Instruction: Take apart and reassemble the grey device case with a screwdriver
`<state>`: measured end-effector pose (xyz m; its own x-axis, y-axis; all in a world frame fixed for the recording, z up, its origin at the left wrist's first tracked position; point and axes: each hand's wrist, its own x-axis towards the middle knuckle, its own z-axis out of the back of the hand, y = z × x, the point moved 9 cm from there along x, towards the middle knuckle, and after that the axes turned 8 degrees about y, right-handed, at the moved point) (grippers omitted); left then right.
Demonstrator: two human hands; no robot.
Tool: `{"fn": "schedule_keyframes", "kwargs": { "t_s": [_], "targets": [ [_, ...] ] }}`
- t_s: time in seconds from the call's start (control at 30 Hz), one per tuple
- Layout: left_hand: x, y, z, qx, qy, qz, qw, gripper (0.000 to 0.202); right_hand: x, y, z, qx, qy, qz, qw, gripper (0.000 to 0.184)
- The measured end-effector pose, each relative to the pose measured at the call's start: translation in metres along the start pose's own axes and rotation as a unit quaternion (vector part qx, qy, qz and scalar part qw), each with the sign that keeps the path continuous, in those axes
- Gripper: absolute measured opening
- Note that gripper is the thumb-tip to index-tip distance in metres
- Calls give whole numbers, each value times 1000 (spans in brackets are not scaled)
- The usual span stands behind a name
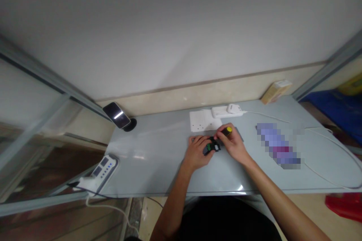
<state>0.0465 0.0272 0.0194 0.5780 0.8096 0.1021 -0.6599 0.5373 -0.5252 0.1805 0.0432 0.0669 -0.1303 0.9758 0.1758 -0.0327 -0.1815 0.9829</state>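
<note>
On the grey table, my left hand point(197, 151) is closed around a small black device point(208, 149) with a green patch and a pale part on it, its kind too small to make out. My right hand point(233, 146) grips a screwdriver point(227, 131) with a black and yellow handle, tilted over the device. The screwdriver's tip is hidden by my fingers. Just behind my hands lies a white sheet point(202, 120) with small dark dots or holes. A dark flat edge point(239, 134) shows beside my right hand.
A white power strip point(219, 112) with a plugged-in adapter stands behind the sheet. A phone on a stand point(117, 115) is at the back left, another power strip point(103, 173) at the left edge. A box point(275, 91), a blurred-out phone-shaped item point(277, 145) and a white cable point(333, 135) lie right.
</note>
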Motion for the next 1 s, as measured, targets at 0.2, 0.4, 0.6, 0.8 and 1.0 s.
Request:
{"fn": "schedule_keyframes", "kwargs": {
  "t_s": [0.2, 0.4, 0.6, 0.8, 1.0],
  "targets": [
    [0, 0, 0, -5, -4, -5, 1000, 27, 6, -3, -3, 55, -2, 17, 998, 31],
    [0, 2, -2, -2, 1, 10, 1000, 26, 9, -14, 2, 93, -53, -12, 994, 42],
    [0, 1, -1, -2, -5, 1, 1000, 25, 11, -3, 4, 98, -24, -16, 995, 37],
    [0, -1, 0, -1, -10, -5, 1000, 18, 11, -6, 4, 131, -24, -15, 991, 42],
    [0, -1, 1, -5, -10, 3, 1000, 18, 13, -2, 3, 111, -39, -16, 993, 41]
  ]
}}
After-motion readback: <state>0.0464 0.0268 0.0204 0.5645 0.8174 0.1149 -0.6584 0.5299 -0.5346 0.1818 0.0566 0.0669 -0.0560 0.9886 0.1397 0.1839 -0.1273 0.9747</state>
